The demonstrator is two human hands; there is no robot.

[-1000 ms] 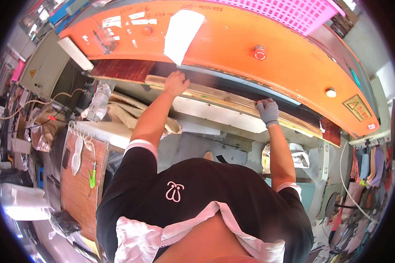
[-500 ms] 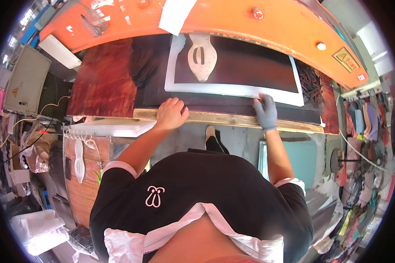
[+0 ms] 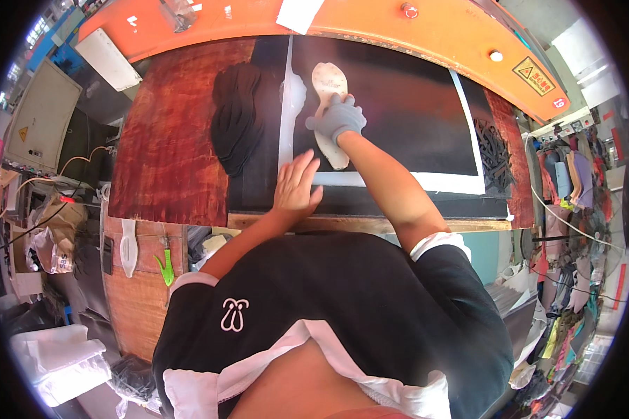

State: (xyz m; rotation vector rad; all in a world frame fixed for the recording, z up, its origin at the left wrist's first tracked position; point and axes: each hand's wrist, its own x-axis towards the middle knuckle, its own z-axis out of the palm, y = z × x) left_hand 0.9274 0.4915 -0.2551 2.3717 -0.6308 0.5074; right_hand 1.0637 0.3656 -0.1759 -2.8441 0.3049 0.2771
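My right hand (image 3: 339, 120), in a grey glove, grips a pale sole-shaped cutting die (image 3: 330, 78) around its middle. The die stands lengthwise on a black sheet (image 3: 398, 105), its narrower end towards me. My palm and fingers hide its centre. My left hand (image 3: 297, 187) is bare and open, its fingers stretched out by the near left corner of the white border (image 3: 426, 183) around the sheet. A whitish rounded patch (image 3: 293, 96) shows along the border's left strip. To its left lies a stack of black sole-shaped pieces (image 3: 237, 115).
An orange machine beam (image 3: 370, 24) crosses behind the sheet. Black offcuts (image 3: 494, 153) heap at the right. The worktable (image 3: 168, 140) has a reddish-brown top and a wooden front edge (image 3: 370, 224). A green-handled tool (image 3: 164, 269) hangs at the lower left.
My right hand has moved from the front edge onto the die. The die now sits fully in view, nearer me. My left hand has shifted right, fingers now extended. More of the sheet shows below the beam.
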